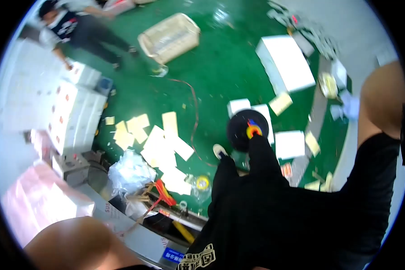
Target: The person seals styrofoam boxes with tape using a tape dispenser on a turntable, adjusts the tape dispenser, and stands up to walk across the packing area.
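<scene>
Neither of my hands shows in the view. A bare, bent part of one of my arms (78, 245) fills the lower left corner. On the right side my other arm (382, 101) comes out of a black sleeve and is cut off by the edge. Between them are my black shirt (292, 216) and legs. One shoe (219, 151) stands on the green floor. My other leg ends at a round black disc (238, 132) with a bright orange, yellow and blue piece (254, 129) on it.
Yellowish sheets (159, 146) lie scattered on the floor. A beige basket (170, 38) and a large white block (287, 63) stand farther off. A thin red hose (195, 108) crosses the floor. Another person (92, 33) stands by white boxes (78, 114). Clear plastic bags (130, 173) lie lower left.
</scene>
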`<state>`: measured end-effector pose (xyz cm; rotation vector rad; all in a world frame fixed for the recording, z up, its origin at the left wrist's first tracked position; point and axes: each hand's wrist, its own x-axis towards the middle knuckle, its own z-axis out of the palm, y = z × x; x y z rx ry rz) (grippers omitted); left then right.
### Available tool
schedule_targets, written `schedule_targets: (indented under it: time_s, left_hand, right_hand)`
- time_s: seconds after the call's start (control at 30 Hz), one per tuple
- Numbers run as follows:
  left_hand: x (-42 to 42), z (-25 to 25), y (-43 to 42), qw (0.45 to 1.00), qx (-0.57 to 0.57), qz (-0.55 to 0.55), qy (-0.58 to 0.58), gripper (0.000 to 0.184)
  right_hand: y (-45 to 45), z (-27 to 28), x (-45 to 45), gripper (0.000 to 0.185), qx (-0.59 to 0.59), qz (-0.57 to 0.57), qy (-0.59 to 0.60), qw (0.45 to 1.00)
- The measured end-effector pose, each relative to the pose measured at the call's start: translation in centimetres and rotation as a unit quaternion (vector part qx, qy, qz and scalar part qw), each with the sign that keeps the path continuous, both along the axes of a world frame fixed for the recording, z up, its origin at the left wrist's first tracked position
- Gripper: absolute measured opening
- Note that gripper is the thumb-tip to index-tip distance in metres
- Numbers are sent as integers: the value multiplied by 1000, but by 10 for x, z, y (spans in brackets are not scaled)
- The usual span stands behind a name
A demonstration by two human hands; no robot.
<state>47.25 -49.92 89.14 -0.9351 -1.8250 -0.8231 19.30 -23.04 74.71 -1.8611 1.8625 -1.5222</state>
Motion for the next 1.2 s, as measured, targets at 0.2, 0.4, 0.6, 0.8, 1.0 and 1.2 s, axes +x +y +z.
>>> schedule_targets:
  time_s: [0.2,0.4,0.6,0.8,1.0,1.2]
  left_hand:
    - [68,34,-17,965,-172,198,14,53]
    - [84,21,-60,911,-249,328,25,47]
    - [78,6,-123,863,-285,413,63,41]
    - [69,-68,-240,596,-80,786,140,36]
    - [21,-448,-314,330,454,717,-413,22]
    - [34,-601,-81,175,577,547,-580,31]
  right_hand:
    - [-143,-78,26,45,91,68,-82,990]
    - [-291,-112,25,46,91,144,-47,984]
    - [-344,21,-58,47,-141,237,169,946]
    - [-370,88,-168,48,-393,217,242,860]
    - [-454,-226,-226,34,256,-82,-239,933]
    - [-473,-418,-204,48,549,65,-99,828]
